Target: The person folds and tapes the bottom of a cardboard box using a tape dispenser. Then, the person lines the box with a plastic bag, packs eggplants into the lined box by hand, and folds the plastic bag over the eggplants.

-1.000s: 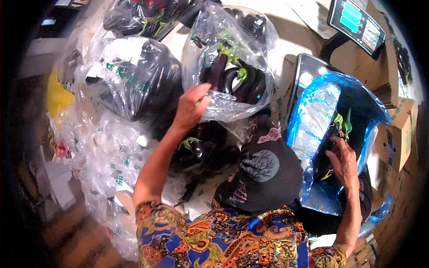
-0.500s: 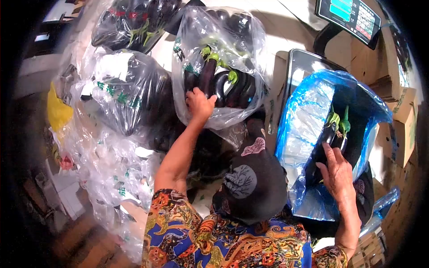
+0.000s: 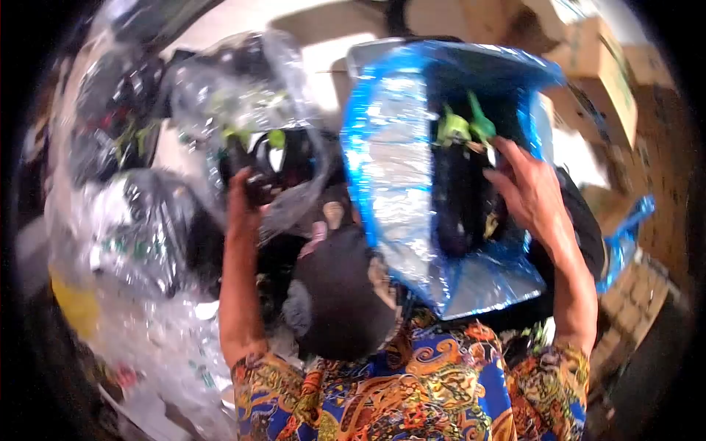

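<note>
My left hand (image 3: 244,198), smeared by motion, is closed round the lower end of a dark purple eggplant (image 3: 239,156) in a clear plastic bag (image 3: 312,140). More eggplants with green stems lie in that bag. On the right, a blue-rimmed bag (image 3: 390,169) with a shiny pale lining stands wide open, holding eggplants (image 3: 457,191) side by side, their green stem ends away from me. My right hand (image 3: 531,191) is over their right side, fingers bent and apart, the fingertips close to a stem end. Whether they touch it I cannot tell.
Clear bags of eggplants (image 3: 136,235) stand at the left, above a heap of crumpled plastic (image 3: 147,360) and something yellow (image 3: 73,305). Cardboard boxes (image 3: 599,73) are at the right. A dark cap-like thing (image 3: 342,294) sits between my arms.
The view has shifted, so the bags appear further left and the scale display is out of frame. My right hand has moved nearer the stem ends. My left hand remains at the eggplant.
</note>
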The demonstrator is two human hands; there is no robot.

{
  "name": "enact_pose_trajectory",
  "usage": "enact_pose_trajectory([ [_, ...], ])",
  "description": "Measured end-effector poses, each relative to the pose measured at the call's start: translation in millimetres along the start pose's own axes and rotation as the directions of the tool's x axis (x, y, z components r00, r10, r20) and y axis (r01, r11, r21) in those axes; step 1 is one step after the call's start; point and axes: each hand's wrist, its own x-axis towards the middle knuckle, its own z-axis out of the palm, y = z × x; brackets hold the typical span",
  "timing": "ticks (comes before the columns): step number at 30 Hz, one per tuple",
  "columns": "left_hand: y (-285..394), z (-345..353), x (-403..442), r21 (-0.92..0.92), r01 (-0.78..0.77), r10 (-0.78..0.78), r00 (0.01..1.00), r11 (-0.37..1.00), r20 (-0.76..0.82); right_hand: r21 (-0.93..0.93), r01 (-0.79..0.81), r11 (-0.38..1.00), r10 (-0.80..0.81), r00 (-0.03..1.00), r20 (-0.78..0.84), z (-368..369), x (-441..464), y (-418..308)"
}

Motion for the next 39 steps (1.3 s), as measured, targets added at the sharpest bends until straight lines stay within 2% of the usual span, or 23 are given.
enact_pose_trajectory([
  [1,16.1,24.7,-39.0,-0.287,0.014,0.003,0.998,0.958,0.059,0.040,0.001,0.999,0.001,0.999,-0.047,-5.8,0.9,1.4],
  [3,21.3,33.2,-62.2,-0.505,0.046,0.014,0.993,0.862,0.114,0.078,-0.022,0.997,0.026,0.998,-0.055,-11.8,1.4,7.3],
  [6,21.0,37.3,-112.6,-0.319,0.126,-0.014,0.944,0.939,0.331,0.080,-0.017,0.997,0.020,0.999,-0.044,-8.1,1.4,8.5],
  [9,20.9,33.1,-131.4,-0.298,0.132,0.014,0.897,0.945,0.442,0.069,-0.037,0.997,0.036,0.999,0.025,-5.1,-0.5,7.1],
  [10,19.2,34.9,-136.7,-0.235,0.056,0.025,0.944,0.970,0.330,0.046,-0.071,0.996,0.068,0.995,0.068,-5.3,0.2,4.0],
  [13,11.2,7.9,-137.8,-0.137,-0.013,0.058,0.942,0.990,0.331,0.076,0.010,0.997,-0.014,0.998,0.054,2.0,-6.1,4.4],
  [15,4.0,19.4,-161.0,-0.200,-0.059,0.093,0.982,0.978,0.166,0.076,0.019,0.997,-0.022,0.999,0.046,6.4,-11.2,7.5],
  [16,-2.4,7.4,-168.9,0.000,-0.083,0.083,0.992,0.997,0.100,0.100,-0.029,0.995,0.022,0.998,0.066,5.4,-11.2,4.3],
  [17,-11.6,5.1,-173.8,0.062,-0.192,0.187,0.979,0.979,0.074,0.123,-0.020,0.992,0.014,0.998,0.053,5.8,-11.6,2.6],
  [18,-14.1,1.5,-180.4,0.270,-0.244,0.247,0.969,0.932,0.022,0.142,-0.026,0.989,0.018,0.998,0.056,6.2,-10.6,-0.4],
  [20,-18.8,-0.5,-191.7,0.611,-0.314,0.434,0.899,0.726,-0.054,0.183,0.026,0.983,-0.032,0.999,0.031,7.2,-6.3,-7.8],
  [21,-23.8,-5.9,-194.5,0.647,-0.334,0.479,0.876,0.685,-0.054,0.200,0.083,0.976,-0.086,0.996,0.008,7.0,-4.9,-13.1],
  [23,-20.3,-7.6,-205.6,0.622,-0.261,0.399,0.912,0.739,-0.091,0.217,0.189,0.958,-0.190,0.982,-0.019,1.6,3.1,-30.0],
  [26,-21.2,-26.5,-203.0,0.778,-0.243,0.426,0.904,0.580,-0.035,0.229,0.336,0.914,-0.339,0.940,-0.028,-7.2,23.4,-72.3],
  [30,-8.7,-50.7,-195.7,0.850,-0.207,0.373,0.928,0.483,0.014,0.138,0.491,0.860,-0.500,0.865,0.039,19.0,74.3,-123.0],
  [31,-5.1,-49.7,-197.4,0.816,-0.214,0.357,0.934,0.537,0.010,0.115,0.530,0.840,-0.535,0.844,0.021,37.8,91.4,-132.5],
  [33,1.7,-47.7,-207.2,0.742,-0.218,0.318,0.948,0.634,0.007,-0.073,0.597,0.799,-0.601,0.796,-0.070,87.4,128.1,-145.9],
  [34,3.9,-41.9,-211.9,0.692,-0.249,0.328,0.944,0.677,0.019,-0.114,0.529,0.841,-0.531,0.848,0.015,105.6,146.5,-157.1],
  [35,7.7,-32.9,-215.0,0.698,-0.269,0.355,0.935,0.664,0.023,-0.161,0.461,0.873,-0.451,0.887,0.096,123.0,163.4,-168.1],
  [38,20.5,-4.4,-216.6,0.734,-0.341,0.455,0.889,0.587,0.049,-0.441,0.364,0.820,-0.376,0.924,0.064,183.3,207.4,-180.4],
  [39,23.9,0.6,-210.8,0.714,-0.329,0.438,0.898,0.618,0.034,-0.460,0.337,0.822,-0.346,0.936,0.067,204.9,223.5,-175.8],
])
